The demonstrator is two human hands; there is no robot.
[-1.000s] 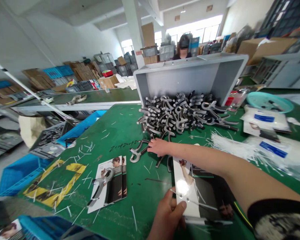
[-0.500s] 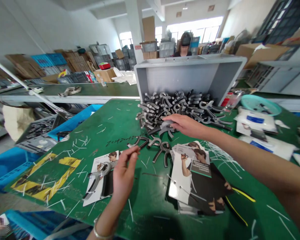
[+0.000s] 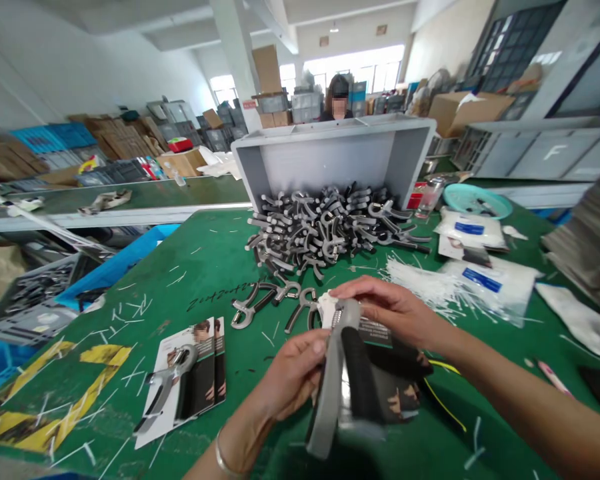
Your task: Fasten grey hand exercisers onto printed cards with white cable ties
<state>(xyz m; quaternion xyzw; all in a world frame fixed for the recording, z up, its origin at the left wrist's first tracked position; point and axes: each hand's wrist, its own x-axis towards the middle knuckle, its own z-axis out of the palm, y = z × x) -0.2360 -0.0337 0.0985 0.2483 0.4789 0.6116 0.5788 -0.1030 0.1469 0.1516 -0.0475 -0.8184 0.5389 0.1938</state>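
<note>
At the left of the green tabletop (image 3: 130, 280), a printed card (image 3: 207, 380) lies flat with a gray hand gripper (image 3: 163, 383) fixed to it, perhaps laid out as a reference. Just right of it, two loose grippers (image 3: 250, 305) rest near the person's left hand (image 3: 293, 373), whose fingers are together and curled around the gray handle of a third hand gripper (image 3: 327, 393), raised in front of the body for a close view. Behind, a gray plastic crate (image 3: 330, 150) lies on its side, its contents spilled as a heap of grippers (image 3: 325, 230) within easy reach. The right hand (image 3: 385, 307) closes its fingers over the gripper's top, touching a dark printed card (image 3: 405, 393) behind it. Farther right lie bags of white cable ties (image 3: 485, 283).
</note>
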